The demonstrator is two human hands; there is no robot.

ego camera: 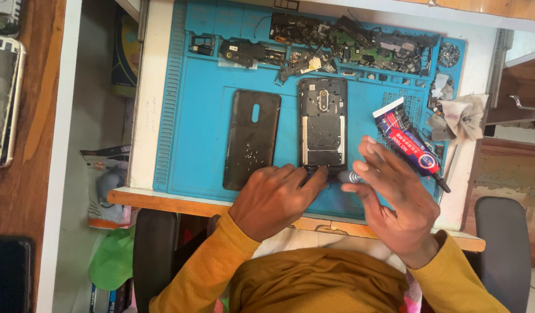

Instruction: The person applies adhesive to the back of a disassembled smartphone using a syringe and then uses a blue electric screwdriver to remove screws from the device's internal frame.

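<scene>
On the blue repair mat (203, 116), the opened phone's (322, 124) near edge is best kept pinned by the curled left hand (273, 200) while the half-open right hand (395, 200), fingers spread, steadies a small silvery tool (349, 177).

Opened phone (322, 123) is lying on mat (203, 116); back cover (251, 138) lying just left of it, glue tube (407, 142) right, loose parts (348, 46) behind.
</scene>
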